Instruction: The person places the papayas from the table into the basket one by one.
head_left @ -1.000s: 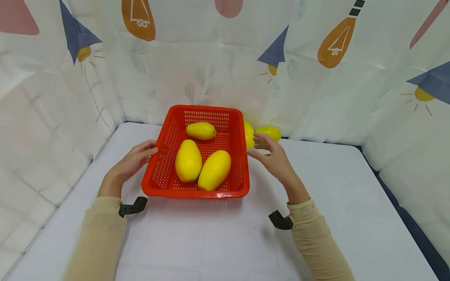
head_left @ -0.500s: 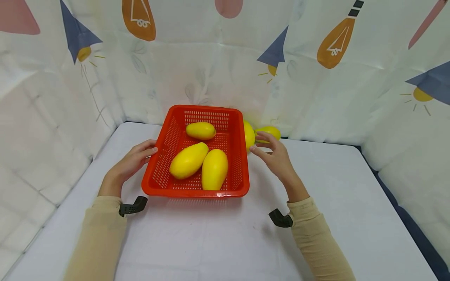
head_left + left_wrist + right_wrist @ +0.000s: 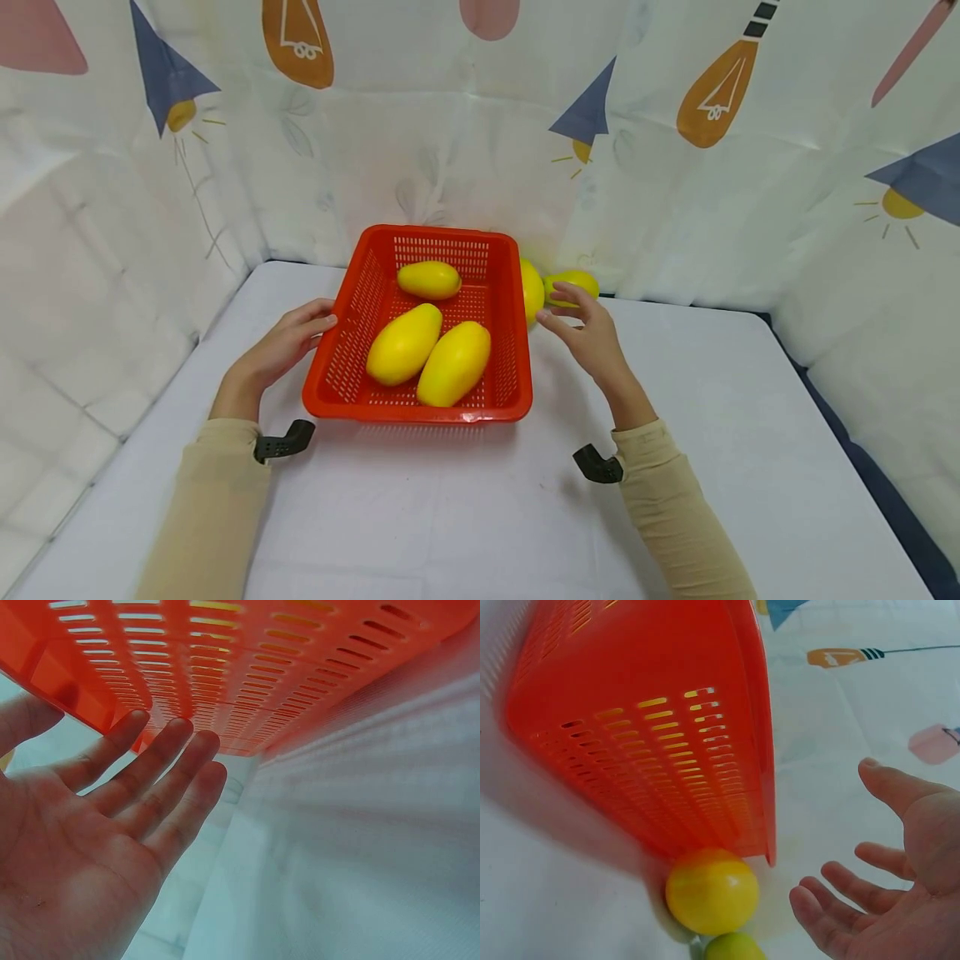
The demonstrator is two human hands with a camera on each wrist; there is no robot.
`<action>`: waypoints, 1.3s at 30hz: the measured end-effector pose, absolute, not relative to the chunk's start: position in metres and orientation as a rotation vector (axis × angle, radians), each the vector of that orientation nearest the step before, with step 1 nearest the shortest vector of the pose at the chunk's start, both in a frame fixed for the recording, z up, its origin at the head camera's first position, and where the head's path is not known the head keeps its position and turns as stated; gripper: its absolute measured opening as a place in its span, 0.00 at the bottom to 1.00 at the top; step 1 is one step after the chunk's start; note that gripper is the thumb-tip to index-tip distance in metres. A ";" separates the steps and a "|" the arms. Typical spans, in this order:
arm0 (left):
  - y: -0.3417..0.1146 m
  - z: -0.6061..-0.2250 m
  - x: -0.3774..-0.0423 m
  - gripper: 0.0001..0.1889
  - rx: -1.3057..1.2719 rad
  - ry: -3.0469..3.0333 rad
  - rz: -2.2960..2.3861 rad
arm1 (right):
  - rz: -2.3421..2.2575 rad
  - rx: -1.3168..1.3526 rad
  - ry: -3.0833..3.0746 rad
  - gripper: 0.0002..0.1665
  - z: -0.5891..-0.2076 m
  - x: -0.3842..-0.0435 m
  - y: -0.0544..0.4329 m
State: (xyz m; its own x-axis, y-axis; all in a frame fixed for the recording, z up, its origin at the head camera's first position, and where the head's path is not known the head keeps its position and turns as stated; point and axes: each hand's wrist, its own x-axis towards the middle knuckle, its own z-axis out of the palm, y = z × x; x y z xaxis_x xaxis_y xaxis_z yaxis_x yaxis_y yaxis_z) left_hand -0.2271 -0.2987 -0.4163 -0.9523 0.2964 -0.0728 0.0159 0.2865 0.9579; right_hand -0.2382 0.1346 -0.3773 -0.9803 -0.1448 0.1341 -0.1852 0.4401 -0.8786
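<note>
A red slotted plastic basket [image 3: 417,413] stands on the white table, holding three smooth yellow mango-like fruits. Two larger fruits [image 3: 405,344] [image 3: 454,364] lie side by side at its near end, and a smaller fruit [image 3: 429,280] lies at the far end. My left hand [image 3: 281,354] is at the basket's left side with its fingertips against or very near the wall; the left wrist view shows the fingers extended. Off the basket's right side, my right hand [image 3: 588,342] hovers with spread, relaxed fingers and holds nothing [image 3: 885,877].
Beside the basket's far right side lie a round yellow fruit [image 3: 532,292] and a yellow-green fruit [image 3: 572,285], partly hidden by the basket and right hand. A printed white curtain [image 3: 465,150] hangs behind and at the sides of the table [image 3: 450,517].
The two larger fruits have rolled and turned inside the basket. My right hand has drifted slightly right, away from the basket's rim. The left hand and basket stay in place.
</note>
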 end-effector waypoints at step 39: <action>-0.299 -0.417 -0.227 0.26 0.303 2.318 1.729 | 1.597 0.230 -2.666 0.38 -0.398 -0.260 0.139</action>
